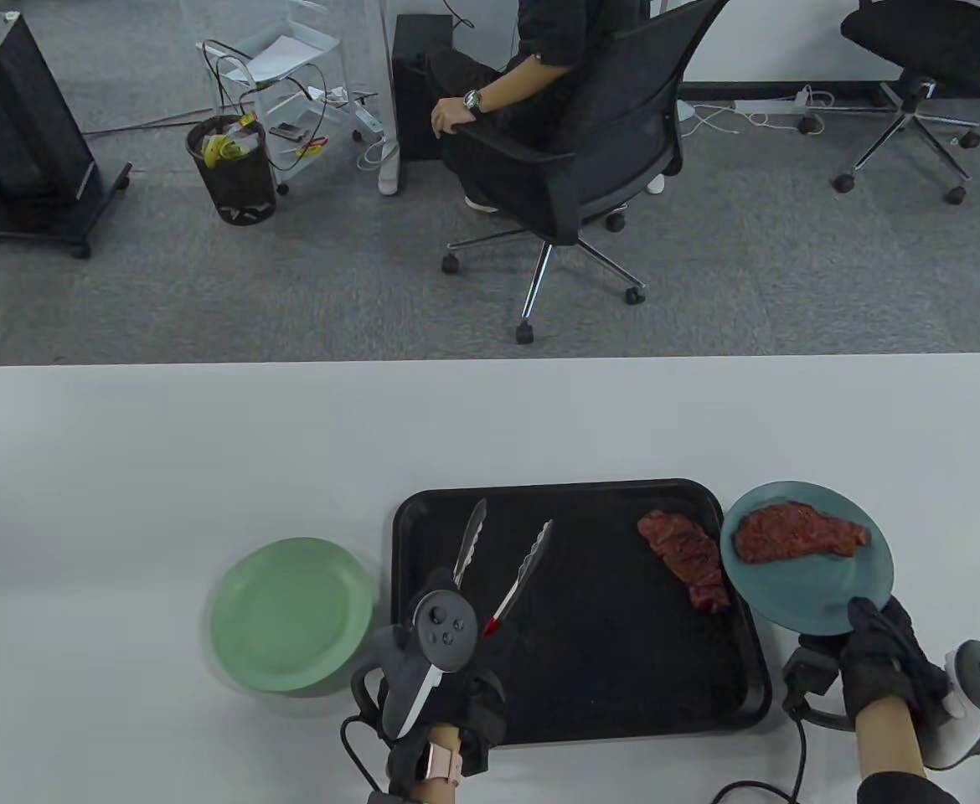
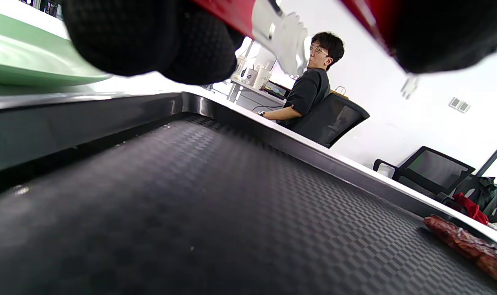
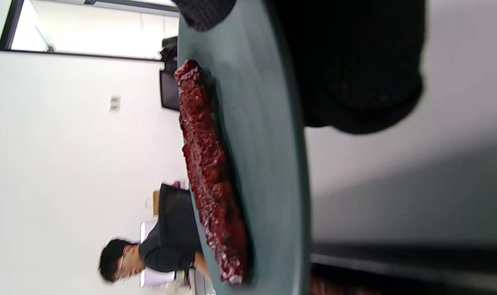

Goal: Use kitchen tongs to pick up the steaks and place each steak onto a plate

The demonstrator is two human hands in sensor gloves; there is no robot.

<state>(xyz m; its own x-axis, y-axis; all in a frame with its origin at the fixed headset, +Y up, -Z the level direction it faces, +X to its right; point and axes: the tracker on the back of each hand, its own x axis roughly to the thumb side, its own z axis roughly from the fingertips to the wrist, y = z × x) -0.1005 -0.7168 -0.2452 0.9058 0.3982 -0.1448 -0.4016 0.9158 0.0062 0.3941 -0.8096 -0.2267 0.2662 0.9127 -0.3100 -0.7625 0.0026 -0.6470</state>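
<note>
Left hand (image 1: 440, 670) low over the black tray (image 1: 423, 519), fingers curled round the kitchen tongs (image 1: 502, 557), tips spread apart, right hand (image 1: 879, 662) pinching the teal plate (image 1: 808, 603) rim, one steak (image 1: 796, 533) on it, second steak (image 1: 684, 559) at tray's right edge, green plate (image 1: 289, 615) on surface left

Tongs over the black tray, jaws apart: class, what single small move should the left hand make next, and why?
Probably swing the tongs right, across the tray, toward the remaining steak near the tray's right edge. The left hand holds them open and empty, one steak already lies on the blue plate that the right hand grips, and the green plate is bare.
</note>
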